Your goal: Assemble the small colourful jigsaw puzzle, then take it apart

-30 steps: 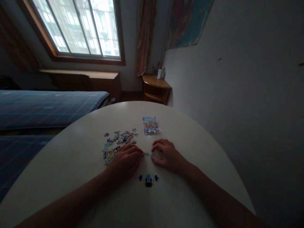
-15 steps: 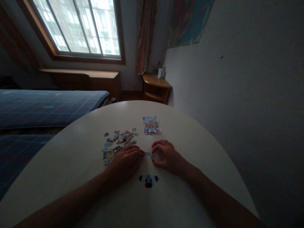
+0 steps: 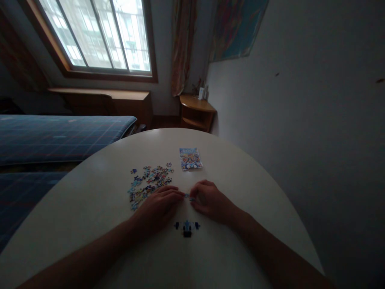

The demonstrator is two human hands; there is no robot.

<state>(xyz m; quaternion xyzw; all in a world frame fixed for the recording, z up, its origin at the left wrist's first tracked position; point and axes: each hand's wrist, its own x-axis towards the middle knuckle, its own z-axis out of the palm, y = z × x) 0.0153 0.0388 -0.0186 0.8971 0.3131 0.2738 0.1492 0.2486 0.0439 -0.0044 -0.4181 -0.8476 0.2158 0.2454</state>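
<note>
Both my hands rest on a round white table (image 3: 90, 224). My left hand (image 3: 158, 206) lies knuckles up, fingers curled, its fingertips touching small blue puzzle pieces (image 3: 187, 196). My right hand (image 3: 209, 200) meets it from the right, fingers bent and pinching the same pieces. A heap of loose colourful puzzle pieces (image 3: 148, 180) lies just beyond my left hand. A small joined cluster of dark blue pieces (image 3: 187, 228) sits below my hands. A printed reference picture (image 3: 190, 158) lies further back.
A bed with a blue checked cover (image 3: 60, 136) runs along the left of the table. A wooden corner shelf (image 3: 197, 110) and a window (image 3: 96, 36) stand at the back. A bare wall (image 3: 300, 100) rises close on the right.
My right hand has slid left, closing the gap to my left fingertips; the small pieces between them are now pressed together. The view shifted slightly.
</note>
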